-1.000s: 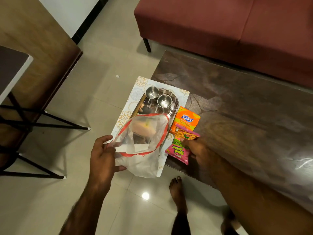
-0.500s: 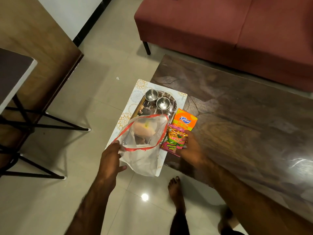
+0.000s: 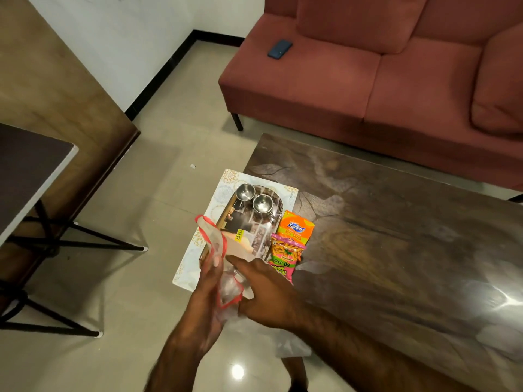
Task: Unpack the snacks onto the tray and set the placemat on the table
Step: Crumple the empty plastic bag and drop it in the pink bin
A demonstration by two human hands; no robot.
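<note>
A steel tray [image 3: 271, 222] with two small steel cups [image 3: 245, 191] lies on a patterned placemat [image 3: 195, 250] that overhangs the table's left corner. An orange snack packet [image 3: 295, 227] and a pink-and-green one [image 3: 285, 257] lie on the table just right of the tray. My left hand [image 3: 208, 287] grips the red-edged rim of a clear plastic bag [image 3: 229, 290] over the tray's near end. My right hand [image 3: 264, 290] is at the bag's mouth, fingers spread. A pale packet [image 3: 240, 241] with a yellow price tag shows past the bag.
The dark wooden coffee table [image 3: 396, 236] runs to the right. A red sofa [image 3: 368, 80] with a phone [image 3: 280, 48] on its seat stands behind it. A black-legged table [image 3: 28, 171] is at the left, above tiled floor.
My right hand left the snack packets on the table and came to the bag's mouth. My left hand shifted its grip and the bag is now bunched up. The camera tilted up.
</note>
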